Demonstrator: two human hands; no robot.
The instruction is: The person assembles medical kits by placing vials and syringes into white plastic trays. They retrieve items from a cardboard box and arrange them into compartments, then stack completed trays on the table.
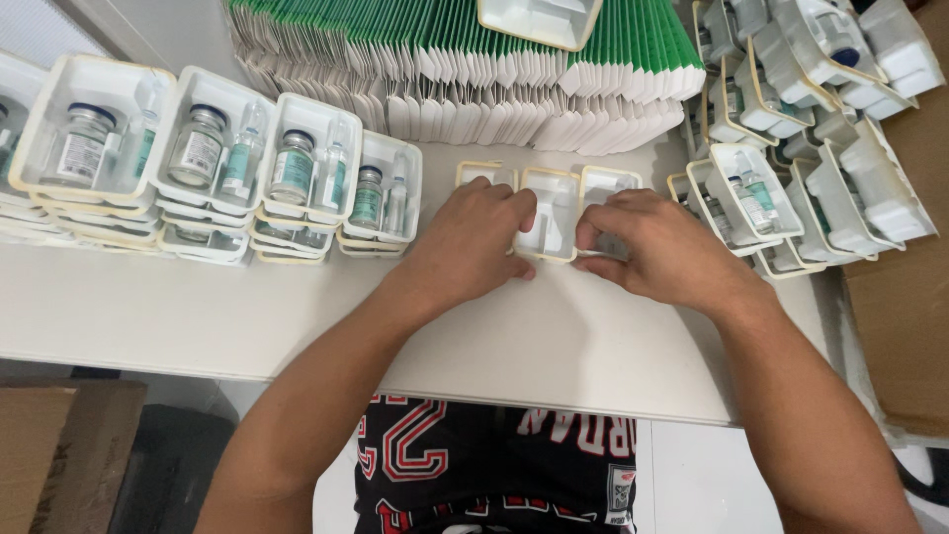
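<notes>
**Hands on empty trays**

Left hand lies curled over the left tray; grip unclear. Right hand pinches the right tray. Middle tray sits between them, table centre. Filled vial trays stacked far left.

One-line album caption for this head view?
Both hands, left and right, rest on empty white trays between stacked vial trays.
</notes>
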